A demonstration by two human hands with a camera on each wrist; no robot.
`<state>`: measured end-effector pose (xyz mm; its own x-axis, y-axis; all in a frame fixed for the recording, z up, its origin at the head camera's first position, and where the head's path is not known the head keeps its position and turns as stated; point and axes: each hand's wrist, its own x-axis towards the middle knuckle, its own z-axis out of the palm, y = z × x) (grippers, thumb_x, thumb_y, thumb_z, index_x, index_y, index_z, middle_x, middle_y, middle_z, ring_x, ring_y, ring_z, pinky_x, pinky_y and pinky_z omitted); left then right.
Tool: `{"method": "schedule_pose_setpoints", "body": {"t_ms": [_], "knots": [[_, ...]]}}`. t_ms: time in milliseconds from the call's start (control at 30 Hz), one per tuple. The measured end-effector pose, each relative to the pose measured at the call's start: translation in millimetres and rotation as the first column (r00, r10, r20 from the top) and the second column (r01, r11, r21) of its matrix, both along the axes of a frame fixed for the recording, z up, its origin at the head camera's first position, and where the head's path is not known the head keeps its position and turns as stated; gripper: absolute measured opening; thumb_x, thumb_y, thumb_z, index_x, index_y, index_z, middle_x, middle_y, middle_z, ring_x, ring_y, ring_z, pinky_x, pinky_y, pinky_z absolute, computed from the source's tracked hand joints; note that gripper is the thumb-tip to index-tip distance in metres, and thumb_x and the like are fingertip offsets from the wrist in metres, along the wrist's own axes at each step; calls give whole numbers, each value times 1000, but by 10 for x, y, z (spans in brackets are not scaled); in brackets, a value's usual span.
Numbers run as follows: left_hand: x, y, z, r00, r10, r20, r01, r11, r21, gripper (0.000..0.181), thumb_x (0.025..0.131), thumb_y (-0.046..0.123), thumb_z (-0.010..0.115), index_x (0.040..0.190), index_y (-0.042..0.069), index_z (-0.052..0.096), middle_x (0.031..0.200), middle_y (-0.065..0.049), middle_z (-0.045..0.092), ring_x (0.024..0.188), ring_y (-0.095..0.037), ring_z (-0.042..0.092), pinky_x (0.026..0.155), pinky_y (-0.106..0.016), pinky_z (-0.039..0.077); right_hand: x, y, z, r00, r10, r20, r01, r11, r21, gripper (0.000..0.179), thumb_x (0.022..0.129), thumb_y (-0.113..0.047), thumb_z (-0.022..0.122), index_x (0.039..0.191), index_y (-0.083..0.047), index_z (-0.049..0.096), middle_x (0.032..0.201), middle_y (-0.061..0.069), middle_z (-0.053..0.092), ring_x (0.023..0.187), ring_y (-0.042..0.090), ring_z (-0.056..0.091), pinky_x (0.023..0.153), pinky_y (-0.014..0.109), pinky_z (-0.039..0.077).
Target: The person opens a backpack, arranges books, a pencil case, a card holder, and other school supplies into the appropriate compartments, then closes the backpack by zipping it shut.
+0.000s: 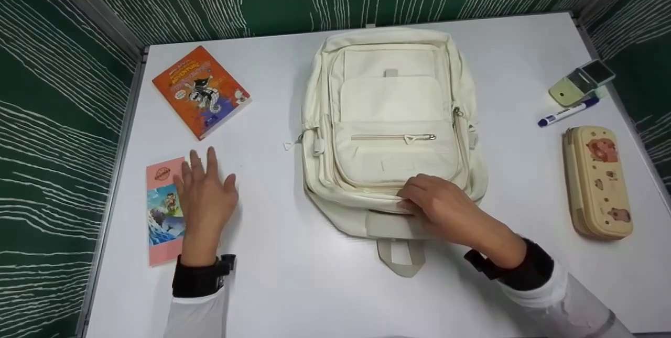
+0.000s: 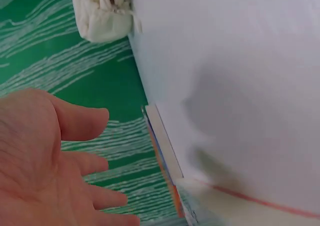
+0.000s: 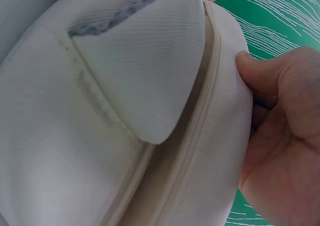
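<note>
Honestly, our cream backpack (image 1: pixel 390 99), flat on the white table (image 1: pixel 293 285), looks soft and floppy, so we'd pinch the rim (image 3: pixel 225 95), like our right hand (image 1: pixel 440 203) does. Our left hand (image 1: pixel 207 196) hovers, fingers spread, over the pink booklet (image 1: pixel 164 217): probably light, bendy, best held by an edge.

Cream backpack (image 1: pixel 390 102), zip part-open, front up on tbl (image 1: pixel 293 285); pink bklt (image 1: pixel 163 217) w/ blue pic, flat to L.
</note>
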<state>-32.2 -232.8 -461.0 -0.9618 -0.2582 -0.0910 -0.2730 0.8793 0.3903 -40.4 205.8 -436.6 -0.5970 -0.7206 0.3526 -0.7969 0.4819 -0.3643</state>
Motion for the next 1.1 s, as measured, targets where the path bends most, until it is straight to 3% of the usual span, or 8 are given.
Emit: {"method": "schedule_pose_setpoints", "body": {"t_ms": [233, 400, 533, 667, 900, 1033, 1100], "knots": [[433, -292, -75, 979, 172, 107, -173, 985, -1, 67, 105, 20, 54, 156, -14, 29, 162, -44, 13, 150, -62, 14, 120, -73, 5, -18, -11, 15, 1000, 2, -5, -2, 1000, -13, 10, 93, -1, 76, 98, -5, 69, 88, 1, 64, 79, 17, 61, 69, 36, 53], [657, -507, -149, 945, 252, 209, -262, 965, 18, 77, 104, 32, 53, 155, -19, 23, 153, -49, 20, 139, -65, 26, 112, -74, 22, -33, -11, 62, 1000, -4, -14, 4, 1000, -17, 7, 94, -2, 74, 97, -3, 69, 88, 3, 64, 78, 19, 62, 69, 37, 54], [777, -651, -150, 903, 319, 287, -347, 936, 53, 98, 100, 52, 58, 154, -20, 20, 142, -48, 31, 130, -62, 34, 100, -73, 36, -45, -13, 94, 1000, -10, -15, 10, 1000, -16, 7, 93, -1, 75, 97, -2, 69, 88, 4, 65, 78, 20, 62, 69, 37, 54], [814, -753, -126, 858, 390, 335, -441, 893, 88, 108, 94, 58, 67, 150, -23, 23, 136, -46, 34, 127, -58, 35, 97, -70, 41, -58, -19, 109, 1000, -8, -12, 8, 1000, -12, 7, 94, -2, 75, 97, -2, 69, 88, 4, 65, 79, 20, 62, 69, 37, 54], [685, -907, -110, 800, 440, 407, -547, 814, 196, 119, 83, 56, 81, 147, -24, 20, 133, -41, 37, 121, -50, 39, 101, -65, 42, -55, -8, 123, 1000, -20, -21, 20, 1000, -7, 7, 93, -3, 76, 97, -3, 70, 88, 3, 64, 78, 19, 62, 69, 36, 54], [663, -982, -113, 788, 436, 435, -569, 786, 242, 117, 81, 52, 86, 144, -23, 23, 127, -36, 41, 117, -46, 42, 99, -59, 42, -49, -16, 128, 999, -23, -27, 23, 1000, 1, 9, 92, -2, 77, 97, -3, 69, 88, 3, 64, 78, 18, 61, 68, 35, 53], [683, -996, -118, 787, 436, 436, -570, 784, 245, 115, 80, 53, 86, 143, -22, 26, 125, -34, 42, 116, -45, 43, 97, -57, 42, -49, -27, 131, 999, -24, -29, 25, 1000, 4, 11, 91, -1, 78, 97, -3, 69, 88, 3, 64, 78, 18, 61, 68, 35, 53]]}}
